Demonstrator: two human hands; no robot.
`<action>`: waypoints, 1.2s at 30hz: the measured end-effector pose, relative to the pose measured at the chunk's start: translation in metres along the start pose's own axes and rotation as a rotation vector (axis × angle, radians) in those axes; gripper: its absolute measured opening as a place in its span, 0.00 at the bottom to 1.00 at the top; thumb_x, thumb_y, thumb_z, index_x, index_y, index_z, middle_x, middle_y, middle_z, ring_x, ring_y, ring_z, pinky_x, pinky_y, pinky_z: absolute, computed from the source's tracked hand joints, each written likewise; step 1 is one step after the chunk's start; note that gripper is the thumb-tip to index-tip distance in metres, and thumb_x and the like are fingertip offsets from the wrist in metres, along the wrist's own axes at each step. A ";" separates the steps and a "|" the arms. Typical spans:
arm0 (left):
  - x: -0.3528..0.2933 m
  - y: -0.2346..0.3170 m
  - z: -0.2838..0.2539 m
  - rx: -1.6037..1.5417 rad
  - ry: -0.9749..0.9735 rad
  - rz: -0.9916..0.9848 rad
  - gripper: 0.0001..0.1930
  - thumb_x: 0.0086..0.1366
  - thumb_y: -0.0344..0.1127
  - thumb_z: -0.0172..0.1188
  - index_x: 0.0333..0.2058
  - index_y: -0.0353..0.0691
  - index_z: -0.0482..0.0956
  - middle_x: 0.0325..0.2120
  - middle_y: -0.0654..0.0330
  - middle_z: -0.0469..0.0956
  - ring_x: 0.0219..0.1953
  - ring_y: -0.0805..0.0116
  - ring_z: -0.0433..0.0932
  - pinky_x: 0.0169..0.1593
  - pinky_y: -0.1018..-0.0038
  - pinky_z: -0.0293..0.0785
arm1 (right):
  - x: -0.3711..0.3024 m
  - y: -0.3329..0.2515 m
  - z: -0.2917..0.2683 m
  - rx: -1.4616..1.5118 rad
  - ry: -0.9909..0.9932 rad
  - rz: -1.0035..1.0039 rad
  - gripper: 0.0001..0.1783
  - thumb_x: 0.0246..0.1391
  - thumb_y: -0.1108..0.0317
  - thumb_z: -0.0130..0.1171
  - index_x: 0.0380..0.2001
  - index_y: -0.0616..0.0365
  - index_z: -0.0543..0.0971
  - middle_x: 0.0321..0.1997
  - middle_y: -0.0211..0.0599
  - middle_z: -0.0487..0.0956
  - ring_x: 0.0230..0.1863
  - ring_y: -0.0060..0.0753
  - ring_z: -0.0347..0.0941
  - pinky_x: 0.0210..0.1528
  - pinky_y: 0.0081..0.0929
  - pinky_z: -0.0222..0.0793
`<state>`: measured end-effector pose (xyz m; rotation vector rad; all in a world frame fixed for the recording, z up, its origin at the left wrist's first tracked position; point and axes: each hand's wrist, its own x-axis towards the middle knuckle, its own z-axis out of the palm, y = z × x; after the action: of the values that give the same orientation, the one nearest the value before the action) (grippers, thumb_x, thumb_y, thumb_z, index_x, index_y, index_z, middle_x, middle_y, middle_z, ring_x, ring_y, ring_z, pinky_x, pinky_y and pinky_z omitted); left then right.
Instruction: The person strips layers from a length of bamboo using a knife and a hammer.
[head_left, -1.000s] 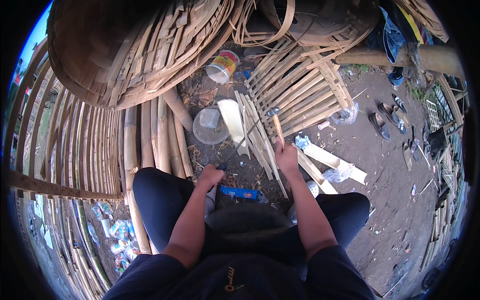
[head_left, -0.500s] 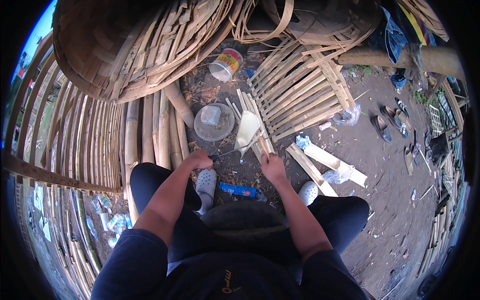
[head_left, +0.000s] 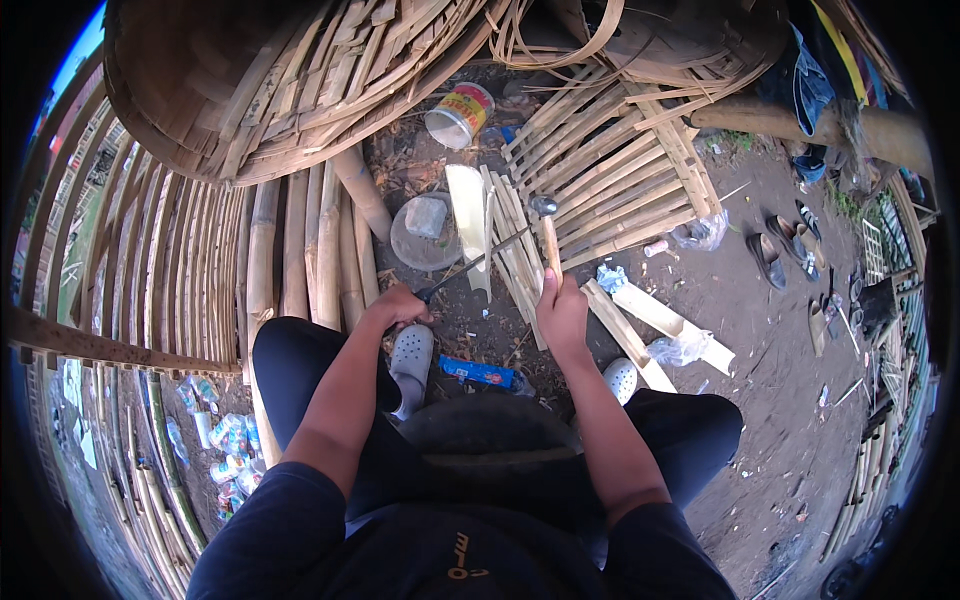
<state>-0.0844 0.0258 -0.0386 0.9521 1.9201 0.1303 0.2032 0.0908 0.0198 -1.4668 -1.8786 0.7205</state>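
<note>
Head view, both my hands loaded. My left hand [head_left: 402, 306] is closed round the handle of a long knife [head_left: 460, 271]; my right hand [head_left: 563, 315] is wrapped round the wooden handle of a hammer [head_left: 551, 245], thumb lying along it. The pale split bamboo piece [head_left: 467, 210] is ahead and between the two, beyond the left hand toward the right and beyond the right hand toward the left. Its long axis runs mostly away from me, far end leaning slightly left; the knife runs obliquely across its line, tip out to the right. I judge this crossing the relation to watch. Contact uncertain: I cannot tell whether the edge bites into the piece or merely passes it. The left hand looks the nearer to the middle of the piece, by a little. Hammer stands head-away, its head just past the knife tip and apart from it in this view. Loose bamboo strips [head_left: 520, 275] lie right of the piece; a grey block [head_left: 427, 217] sits to its left.
</note>
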 end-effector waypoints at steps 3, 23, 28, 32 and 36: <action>0.002 0.002 -0.002 0.062 -0.002 -0.024 0.12 0.43 0.34 0.65 0.12 0.33 0.74 0.10 0.56 0.74 0.13 0.65 0.73 0.25 0.67 0.69 | 0.012 -0.006 0.002 0.150 0.184 -0.133 0.18 0.64 0.61 0.47 0.27 0.66 0.70 0.16 0.54 0.73 0.20 0.60 0.72 0.22 0.47 0.65; 0.001 0.013 0.016 0.021 -0.028 -0.001 0.10 0.43 0.31 0.63 0.11 0.33 0.73 0.10 0.56 0.73 0.13 0.67 0.72 0.22 0.67 0.67 | 0.010 0.014 0.024 0.030 0.086 -0.035 0.24 0.64 0.58 0.47 0.21 0.69 0.73 0.18 0.60 0.74 0.22 0.62 0.73 0.24 0.50 0.65; 0.012 0.004 0.023 0.023 -0.010 0.008 0.11 0.42 0.33 0.63 0.12 0.32 0.74 0.10 0.54 0.74 0.14 0.66 0.73 0.23 0.67 0.69 | -0.015 0.083 0.056 -0.188 -0.008 0.007 0.25 0.64 0.57 0.46 0.21 0.68 0.73 0.18 0.60 0.74 0.22 0.64 0.73 0.25 0.52 0.67; 0.010 0.001 0.023 0.041 -0.017 -0.010 0.10 0.42 0.32 0.62 0.13 0.31 0.75 0.11 0.54 0.74 0.14 0.65 0.74 0.24 0.68 0.70 | 0.015 0.021 0.008 -0.061 0.051 0.014 0.25 0.64 0.57 0.47 0.22 0.68 0.74 0.18 0.60 0.74 0.23 0.66 0.73 0.27 0.54 0.67; 0.001 0.013 0.022 0.095 -0.018 -0.044 0.09 0.41 0.32 0.62 0.14 0.31 0.77 0.11 0.53 0.75 0.14 0.64 0.74 0.26 0.69 0.72 | 0.013 0.007 0.000 0.071 0.158 -0.013 0.24 0.64 0.56 0.47 0.23 0.68 0.74 0.19 0.61 0.75 0.24 0.66 0.73 0.27 0.55 0.67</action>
<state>-0.0603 0.0291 -0.0454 0.9703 1.9435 0.0051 0.2055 0.1051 0.0171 -1.4228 -1.7241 0.6395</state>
